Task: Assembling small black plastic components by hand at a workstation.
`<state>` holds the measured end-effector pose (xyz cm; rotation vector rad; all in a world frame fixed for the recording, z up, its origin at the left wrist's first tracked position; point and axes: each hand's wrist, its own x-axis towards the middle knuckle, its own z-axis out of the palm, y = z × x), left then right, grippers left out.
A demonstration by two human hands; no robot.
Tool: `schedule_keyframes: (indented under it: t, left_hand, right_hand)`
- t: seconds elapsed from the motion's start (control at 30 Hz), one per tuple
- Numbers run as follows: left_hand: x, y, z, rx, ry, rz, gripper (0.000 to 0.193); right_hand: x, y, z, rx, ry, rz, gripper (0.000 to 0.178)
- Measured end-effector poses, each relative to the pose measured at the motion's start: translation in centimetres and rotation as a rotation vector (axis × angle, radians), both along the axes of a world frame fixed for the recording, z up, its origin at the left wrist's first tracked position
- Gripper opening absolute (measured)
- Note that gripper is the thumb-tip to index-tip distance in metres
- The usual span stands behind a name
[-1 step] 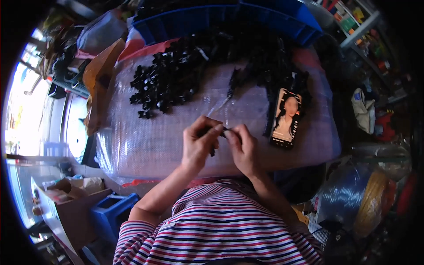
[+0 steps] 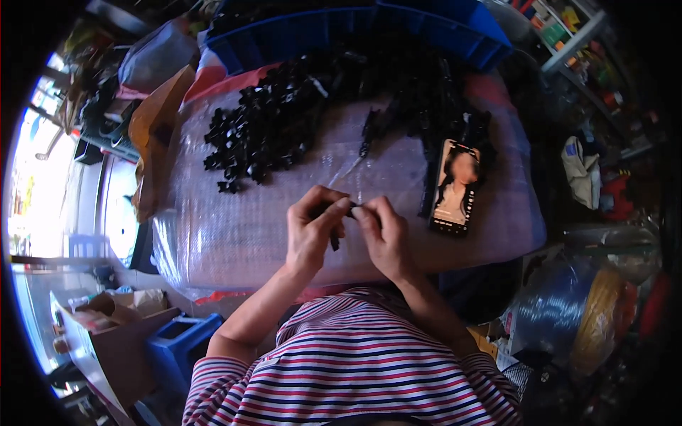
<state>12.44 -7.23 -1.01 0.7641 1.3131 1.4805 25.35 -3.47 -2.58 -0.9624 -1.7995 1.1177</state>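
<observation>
Over the near part of the plastic-wrapped work surface point(image 2: 234, 241), my two hands meet fingertip to fingertip. My left hand point(image 2: 310, 231) is closed in a pinch around a small black part point(image 2: 350, 207), and a dark end of something sticks out below its fingers. Thumb and forefinger of my right hand point(image 2: 385, 238) close on the other end of that part. Its exact kind is too small and dark to make out. Beyond the hands, to the left, lies a pile of small black shaped pieces point(image 2: 249, 145).
Right of my hands a lit phone point(image 2: 455, 188) shows a person on its screen. Darker black parts point(image 2: 408, 106) are heaped behind it. A blue plastic crate point(image 2: 291, 39) stands at the far edge. Brown paper point(image 2: 153, 135) borders the left side; a blue stool point(image 2: 185, 341) stands lower left.
The whole view has shifted slightly, with the hands a little further left in the picture. Their pinch on the small black part looks the same. The phone's picture has changed.
</observation>
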Motion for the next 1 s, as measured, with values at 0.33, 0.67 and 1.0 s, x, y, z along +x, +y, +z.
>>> schedule_keyframes:
  t: [0.33,0.67,1.0]
  left_hand:
    - [-3.5,2.6,-0.5,0.201,-0.658,0.029,0.032]
    - [-5.2,1.2,-1.3,0.291,-1.079,-0.047,0.045]
    - [-8.6,0.6,-0.9,0.414,-0.811,0.140,0.049]
  right_hand:
    - [-4.0,1.3,2.0,0.384,-0.079,0.060,0.042]
    - [-7.8,1.7,0.7,0.520,-0.224,0.125,0.051]
    - [-13.0,6.0,3.9,0.269,-0.068,0.507,0.042]
